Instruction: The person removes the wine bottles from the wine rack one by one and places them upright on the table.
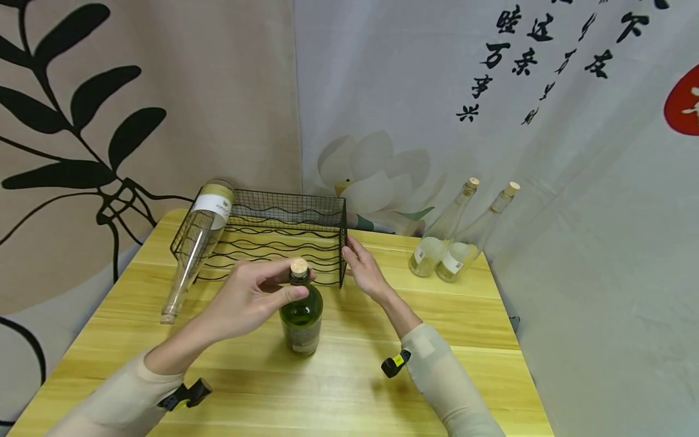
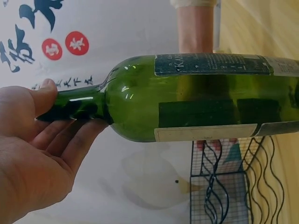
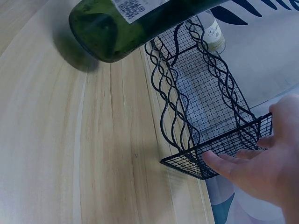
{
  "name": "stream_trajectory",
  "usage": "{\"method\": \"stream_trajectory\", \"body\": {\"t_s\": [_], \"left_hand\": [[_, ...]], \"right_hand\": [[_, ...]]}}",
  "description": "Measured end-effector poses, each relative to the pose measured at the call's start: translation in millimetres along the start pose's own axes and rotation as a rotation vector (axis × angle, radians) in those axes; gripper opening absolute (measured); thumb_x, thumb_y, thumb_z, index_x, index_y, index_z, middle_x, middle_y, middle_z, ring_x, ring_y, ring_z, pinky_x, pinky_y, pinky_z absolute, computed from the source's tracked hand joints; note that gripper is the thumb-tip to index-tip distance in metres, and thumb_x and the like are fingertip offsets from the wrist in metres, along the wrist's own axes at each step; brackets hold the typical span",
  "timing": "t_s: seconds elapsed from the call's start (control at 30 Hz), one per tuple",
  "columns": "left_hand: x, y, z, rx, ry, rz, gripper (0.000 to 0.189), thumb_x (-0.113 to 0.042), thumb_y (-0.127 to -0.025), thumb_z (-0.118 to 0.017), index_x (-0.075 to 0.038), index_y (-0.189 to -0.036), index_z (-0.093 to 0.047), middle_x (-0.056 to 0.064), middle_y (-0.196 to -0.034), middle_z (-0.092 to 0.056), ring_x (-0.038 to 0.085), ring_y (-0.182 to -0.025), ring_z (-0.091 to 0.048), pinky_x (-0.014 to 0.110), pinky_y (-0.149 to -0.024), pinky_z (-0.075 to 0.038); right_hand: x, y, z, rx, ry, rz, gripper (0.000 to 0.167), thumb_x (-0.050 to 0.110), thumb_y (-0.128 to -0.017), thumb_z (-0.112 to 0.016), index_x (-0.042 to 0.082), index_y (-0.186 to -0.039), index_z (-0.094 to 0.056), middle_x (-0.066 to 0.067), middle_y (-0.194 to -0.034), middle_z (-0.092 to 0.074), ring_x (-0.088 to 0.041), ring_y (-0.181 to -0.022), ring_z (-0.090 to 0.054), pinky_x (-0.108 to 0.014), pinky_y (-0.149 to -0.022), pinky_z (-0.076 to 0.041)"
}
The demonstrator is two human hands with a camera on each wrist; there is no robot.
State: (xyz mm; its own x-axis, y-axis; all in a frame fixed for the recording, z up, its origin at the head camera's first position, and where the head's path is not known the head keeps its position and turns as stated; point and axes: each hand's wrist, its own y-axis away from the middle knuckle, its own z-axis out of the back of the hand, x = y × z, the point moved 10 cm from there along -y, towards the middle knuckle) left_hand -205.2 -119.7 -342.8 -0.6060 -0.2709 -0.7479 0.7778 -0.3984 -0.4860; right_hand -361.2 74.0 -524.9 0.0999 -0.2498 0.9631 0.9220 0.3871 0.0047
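Note:
My left hand point(image 1: 246, 297) grips a green glass wine bottle point(image 1: 302, 312) by its neck, thumb on one side and fingers on the other. The bottle is corked and labelled, its base down near the wooden table. In the left wrist view the fingers wrap the dark green neck. My right hand point(image 1: 368, 274) touches the right end of a black wire wine rack point(image 1: 344, 243), its fingers extended against the mesh panel point(image 3: 224, 150). A clear corked bottle point(image 1: 215, 203) lies across the rack's left end, neck toward the front.
Two clear corked bottles point(image 1: 428, 250) stand upright on the table point(image 1: 355, 388) at the back right. A printed cloth backdrop point(image 1: 371, 79) hangs behind the table. A plant design is on the left curtain point(image 1: 218, 91).

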Motion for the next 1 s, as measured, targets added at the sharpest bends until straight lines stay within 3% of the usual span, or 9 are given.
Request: {"method": "stream_trajectory", "body": {"t_s": [0.17, 0.27, 0.5, 1.0], "left_hand": [[5.1, 0.0, -5.9, 0.013, 0.011, 0.051, 0.044, -0.004, -0.1, -0.085, 0.001, -0.143, -0.076, 0.015, -0.121, -0.087, 0.009, -0.092, -0.084, 0.027, -0.075, -0.072], [7.5, 0.1, -11.1, 0.033, 0.028, 0.073, 0.043, -0.006, -0.102, -0.084, 0.0, -0.143, -0.076, 0.016, -0.125, -0.086, 0.012, -0.1, -0.085, 0.028, -0.082, -0.073], [12.5, 0.2, -20.2, 0.052, 0.055, 0.096, 0.04, -0.007, -0.103, -0.083, -0.002, -0.142, -0.077, 0.015, -0.126, -0.086, 0.014, -0.102, -0.086, 0.028, -0.083, -0.073], [11.0, -4.6, -25.0, 0.054, 0.046, 0.05, 0.041, -0.007, -0.102, -0.083, -0.001, -0.143, -0.077, 0.016, -0.127, -0.085, 0.025, -0.108, -0.087, 0.026, -0.088, -0.072]], "right_hand": [[-1.0, -0.4, 0.0, -0.001, 0.006, -0.001, 0.067, 0.046, -0.125, -0.039, 0.015, -0.182, -0.022, -0.023, -0.186, -0.028, -0.045, -0.169, -0.039, -0.075, -0.126, -0.049], [-1.6, -0.5, 0.2, -0.004, 0.006, 0.001, 0.067, 0.046, -0.125, -0.039, 0.016, -0.182, -0.022, -0.021, -0.186, -0.031, -0.045, -0.169, -0.04, -0.075, -0.125, -0.049], [-2.7, 0.1, -0.5, -0.002, 0.009, -0.007, 0.066, 0.047, -0.125, -0.038, 0.019, -0.183, -0.022, -0.021, -0.186, -0.031, -0.044, -0.169, -0.039, -0.075, -0.126, -0.049], [0.1, -0.5, 0.1, -0.01, 0.021, 0.008, 0.065, 0.045, -0.125, -0.038, 0.018, -0.182, -0.024, -0.017, -0.185, -0.035, -0.044, -0.168, -0.041, -0.076, -0.124, -0.05]]}}
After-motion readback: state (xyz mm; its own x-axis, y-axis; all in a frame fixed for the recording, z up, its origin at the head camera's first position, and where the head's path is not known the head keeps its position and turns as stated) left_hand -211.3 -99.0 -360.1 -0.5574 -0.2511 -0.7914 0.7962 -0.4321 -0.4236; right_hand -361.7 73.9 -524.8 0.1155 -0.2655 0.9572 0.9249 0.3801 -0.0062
